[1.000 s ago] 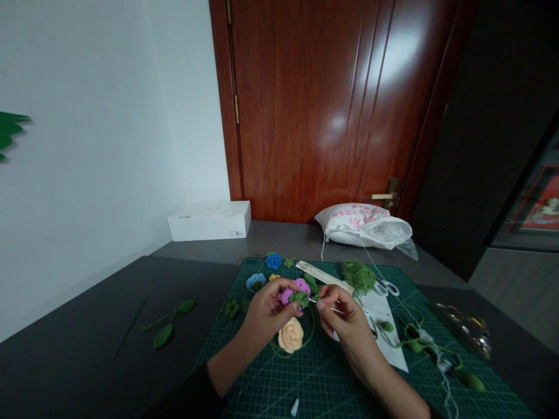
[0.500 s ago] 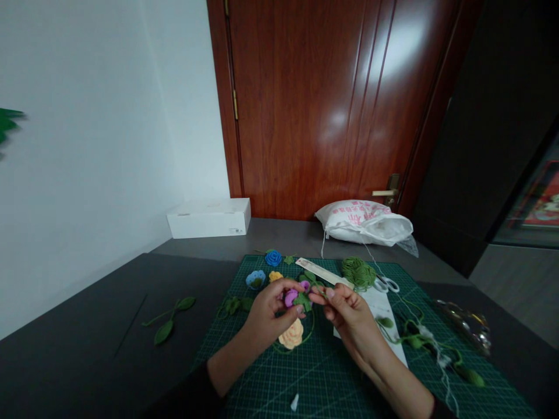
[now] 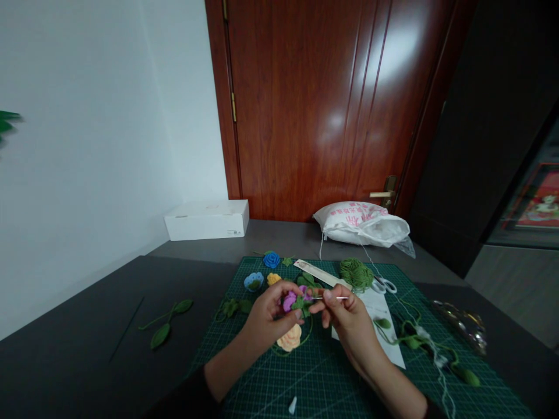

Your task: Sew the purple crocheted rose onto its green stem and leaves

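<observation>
My left hand (image 3: 269, 316) grips a purple crocheted flower (image 3: 289, 301) with green crocheted leaves (image 3: 300, 304) at its side. My right hand (image 3: 343, 316) pinches a thin steel needle (image 3: 335, 298), whose tip is at the flower. A peach crocheted rose (image 3: 290, 338) lies on the green cutting mat (image 3: 266, 378) just below my left hand, and a green stem curves around it. Farther up the mat are a blue rose (image 3: 271, 259), a pale blue flower (image 3: 254, 281) and a small yellow flower (image 3: 273, 279).
A ball of green yarn (image 3: 356, 274), scissors (image 3: 383, 285), a cream paper strip (image 3: 321, 273) and a white sheet (image 3: 371, 308) share the mat. A leafy crocheted stem (image 3: 419, 340) lies to the right. Another (image 3: 166, 326) rests on the dark table (image 3: 78, 302) at left.
My right hand has moved up and left, closer to the flower. The needle now shows level between my hands. The whole view has shifted slightly.
</observation>
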A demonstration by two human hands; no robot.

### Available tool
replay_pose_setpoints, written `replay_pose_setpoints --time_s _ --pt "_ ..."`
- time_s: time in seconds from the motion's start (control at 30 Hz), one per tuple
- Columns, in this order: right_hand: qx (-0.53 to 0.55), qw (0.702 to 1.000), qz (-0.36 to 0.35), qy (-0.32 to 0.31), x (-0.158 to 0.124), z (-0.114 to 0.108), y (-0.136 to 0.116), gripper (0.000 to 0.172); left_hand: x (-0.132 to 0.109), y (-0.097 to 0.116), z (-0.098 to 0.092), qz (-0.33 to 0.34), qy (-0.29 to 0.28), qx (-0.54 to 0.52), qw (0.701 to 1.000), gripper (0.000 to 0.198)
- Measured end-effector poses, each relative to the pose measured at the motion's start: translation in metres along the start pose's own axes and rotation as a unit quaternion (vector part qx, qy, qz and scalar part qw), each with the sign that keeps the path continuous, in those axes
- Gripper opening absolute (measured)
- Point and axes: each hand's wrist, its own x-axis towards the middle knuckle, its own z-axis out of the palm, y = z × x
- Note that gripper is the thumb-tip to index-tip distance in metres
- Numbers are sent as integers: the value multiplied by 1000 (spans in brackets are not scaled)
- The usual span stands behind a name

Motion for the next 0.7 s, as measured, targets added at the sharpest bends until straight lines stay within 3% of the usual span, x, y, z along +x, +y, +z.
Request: replay_pose_setpoints --time_s 0.23,0.5,0.7 --pt "-48 998 -44 6 -2 0 2 37 -1 0 -1 -8 -7 27 1000 46" --pt "-31 997 -68 16 2 -7 1 34 -5 -6 0 -37 -37 66 996 50" --pt "-23 998 -63 15 6 -11 3 33 -8 -6 1 -59 -102 63 991 60"
